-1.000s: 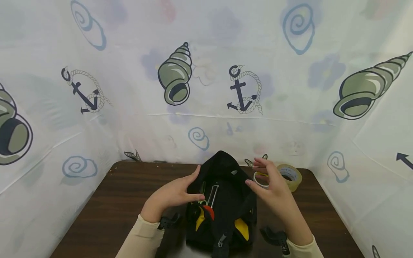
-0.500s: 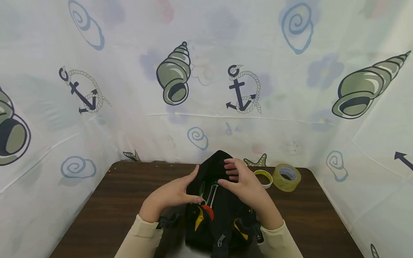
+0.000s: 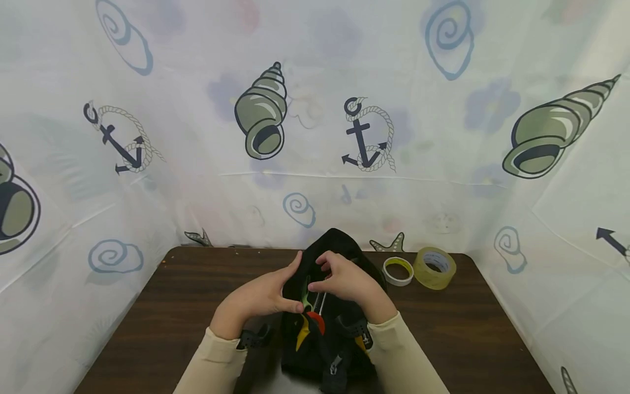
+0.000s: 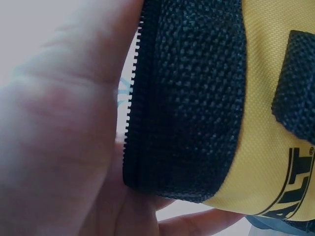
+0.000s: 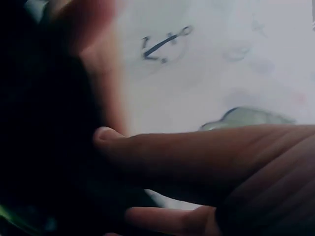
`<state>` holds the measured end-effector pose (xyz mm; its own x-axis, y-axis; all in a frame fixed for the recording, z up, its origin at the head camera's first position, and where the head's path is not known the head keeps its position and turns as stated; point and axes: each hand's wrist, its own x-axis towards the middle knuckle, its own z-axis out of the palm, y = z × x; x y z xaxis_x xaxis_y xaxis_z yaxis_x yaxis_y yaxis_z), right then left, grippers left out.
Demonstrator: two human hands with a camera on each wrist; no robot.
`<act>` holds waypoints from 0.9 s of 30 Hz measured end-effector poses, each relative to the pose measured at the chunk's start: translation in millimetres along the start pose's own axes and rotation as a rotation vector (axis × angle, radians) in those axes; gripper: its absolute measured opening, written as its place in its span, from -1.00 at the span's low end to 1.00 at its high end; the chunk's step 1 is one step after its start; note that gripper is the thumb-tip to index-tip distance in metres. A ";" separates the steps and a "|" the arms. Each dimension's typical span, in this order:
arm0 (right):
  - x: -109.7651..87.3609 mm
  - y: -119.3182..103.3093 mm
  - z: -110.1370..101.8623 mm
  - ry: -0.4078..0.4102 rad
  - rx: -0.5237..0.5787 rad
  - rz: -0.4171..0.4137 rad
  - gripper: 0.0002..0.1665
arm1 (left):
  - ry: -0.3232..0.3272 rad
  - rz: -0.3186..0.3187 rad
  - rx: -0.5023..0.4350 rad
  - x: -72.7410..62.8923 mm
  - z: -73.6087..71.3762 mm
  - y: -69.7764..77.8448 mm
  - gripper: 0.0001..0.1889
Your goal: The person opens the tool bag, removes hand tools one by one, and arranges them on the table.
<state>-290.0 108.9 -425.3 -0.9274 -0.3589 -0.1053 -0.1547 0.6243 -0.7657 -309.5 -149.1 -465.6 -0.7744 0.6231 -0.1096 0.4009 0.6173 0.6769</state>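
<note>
A black tool bag (image 3: 305, 358) with yellow patches stands open at the middle of the table. My left hand (image 3: 258, 295) holds its left rim, thumb on the near side. In the left wrist view, the bag's zipper (image 4: 130, 103) and black webbing edge lie between thumb and fingers, beside yellow cloth with partial lettering. My right hand (image 3: 349, 282) is over the bag's opening, fingers bent, thumb and fingertips apart with nothing visible between them. Below its thumb are a green-handled tool (image 3: 306, 298), a slim metal tool (image 3: 321, 302) and a red rounded piece (image 3: 317, 323).
Behind the bag on the right, a white tape roll (image 3: 389, 280) with a yellow inside lies beside a larger clear packing tape roll (image 3: 435, 279). The dark wooden table (image 3: 197, 284) meets a printed cloth backdrop (image 3: 320, 137) at its far edge.
My right hand has moved left, from beside the tape rolls to over the bag's opening, near the green-handled tool. My left hand keeps its place on the bag's rim.
</note>
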 end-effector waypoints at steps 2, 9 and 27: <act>7.3 11.9 9.6 -0.051 0.005 0.020 -0.26 | -0.007 0.004 -0.001 -0.6 0.1 -0.2 0.31; 18.1 35.4 27.4 -0.189 0.084 0.068 -0.33 | -0.012 0.011 -0.014 -0.6 -0.2 0.3 0.28; 33.6 65.4 50.0 -0.299 0.181 0.131 -0.60 | -0.009 0.011 -0.009 -2.2 0.2 1.3 0.28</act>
<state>-314.3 102.9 -510.7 -0.7910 -0.4874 -0.3698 0.0462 0.5552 -0.8304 -307.1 -149.6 -464.6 -0.7658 0.6339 -0.1087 0.4047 0.6063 0.6846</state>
